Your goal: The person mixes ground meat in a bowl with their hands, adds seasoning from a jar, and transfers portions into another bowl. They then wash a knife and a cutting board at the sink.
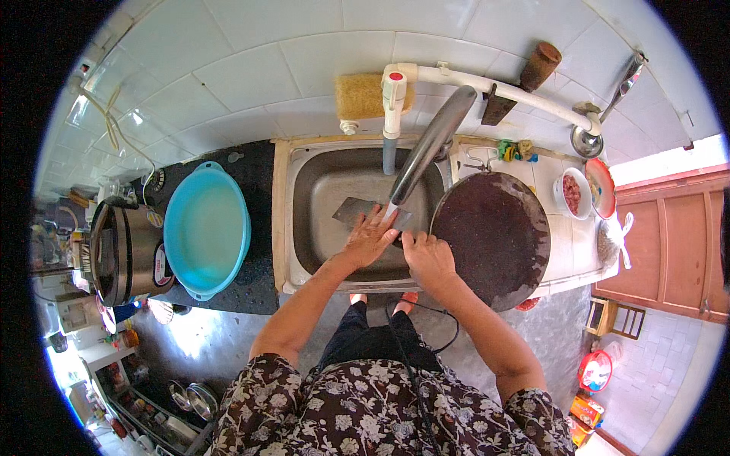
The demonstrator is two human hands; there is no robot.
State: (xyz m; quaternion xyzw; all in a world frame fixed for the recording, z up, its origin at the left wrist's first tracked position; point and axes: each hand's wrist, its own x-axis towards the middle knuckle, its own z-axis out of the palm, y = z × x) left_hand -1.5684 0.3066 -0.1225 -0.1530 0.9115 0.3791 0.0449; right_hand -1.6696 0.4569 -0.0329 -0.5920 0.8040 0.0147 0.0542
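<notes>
Over the stainless steel sink (336,256), my right hand (429,259) is closed around the handle of a cleaver (349,212); most of the handle is hidden by the fingers. The blade points left above the basin. My left hand (370,239) lies with its fingers spread on the blade, covering its middle. Above both hands slants a metal faucet spout (436,145), from which water (390,212) runs onto the blade and my left fingers.
Right of the sink lies a dark round chopping board (490,239), beyond it a white bowl of cut meat (571,194). On the left stand a blue basin of cloudy liquid (208,228) and a rice cooker (131,253). A white plastic tap (393,97) and pipe line the wall.
</notes>
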